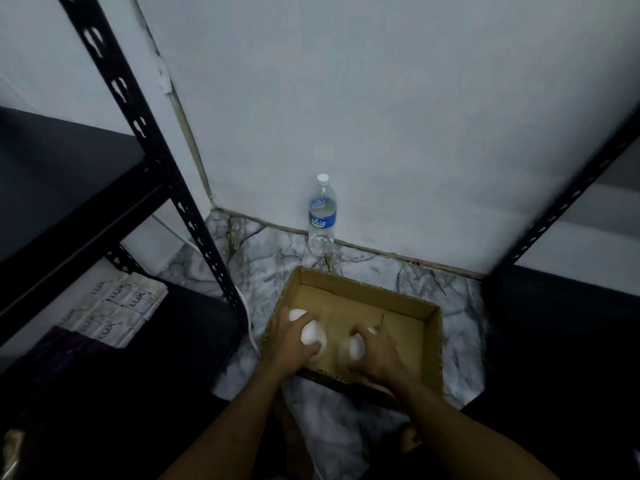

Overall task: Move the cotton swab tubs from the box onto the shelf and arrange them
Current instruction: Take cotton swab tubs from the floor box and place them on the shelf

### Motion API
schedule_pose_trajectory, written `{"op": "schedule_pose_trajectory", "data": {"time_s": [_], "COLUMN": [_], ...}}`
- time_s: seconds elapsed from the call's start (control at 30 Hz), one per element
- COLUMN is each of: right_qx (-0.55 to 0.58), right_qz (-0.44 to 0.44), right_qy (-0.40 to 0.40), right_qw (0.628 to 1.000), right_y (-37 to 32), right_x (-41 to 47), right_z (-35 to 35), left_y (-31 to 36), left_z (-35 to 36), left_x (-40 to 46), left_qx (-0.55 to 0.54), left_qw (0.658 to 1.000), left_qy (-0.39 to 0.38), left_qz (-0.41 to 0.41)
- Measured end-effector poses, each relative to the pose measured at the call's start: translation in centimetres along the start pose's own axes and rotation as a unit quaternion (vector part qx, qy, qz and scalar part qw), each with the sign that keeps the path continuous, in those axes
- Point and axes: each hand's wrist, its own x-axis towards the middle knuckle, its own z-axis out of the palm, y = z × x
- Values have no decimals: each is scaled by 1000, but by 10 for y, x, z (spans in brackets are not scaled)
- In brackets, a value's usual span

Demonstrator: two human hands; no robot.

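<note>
1. We see both hands down inside the cardboard box (363, 299), which stands on the marble floor between two black shelves.
2. Our left hand (287, 344) has its fingers curled around a white cotton swab tub (311, 336); a second white tub (297, 314) shows just behind it, touching the same hand.
3. Our right hand (375, 355) grips another tub (355, 348), which looks clear with white inside; the fingers wrap over its top.
4. So the tubs are all in the box, none on the left shelf (69, 174) yet.
5. We think the left hand may carry two tubs at once. The round smooth walls could slip, and one tub may fall back or roll on the floor.
6. When lifting, a wrist may catch the box wall and tip the light box.
7. The water bottle (322, 216) stands by the wall, well apart from the box, so we judge it is little risk.
</note>
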Motion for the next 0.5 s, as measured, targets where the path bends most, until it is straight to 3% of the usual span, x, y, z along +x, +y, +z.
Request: {"op": "schedule_pose_trajectory", "data": {"time_s": [0.23, 0.5], "right_qx": [-53, -104], "right_qz": [-97, -267], "right_qy": [28, -19], "right_qw": [993, 958], "right_y": [-51, -122], "right_x": [-22, -56], "right_z": [-41, -116], "left_y": [11, 20], "left_z": [-48, -139], "left_x": [-37, -88], "left_qx": [-10, -29], "left_qw": [997, 994], "left_qy": [64, 102], "left_qz": [-46, 30]}}
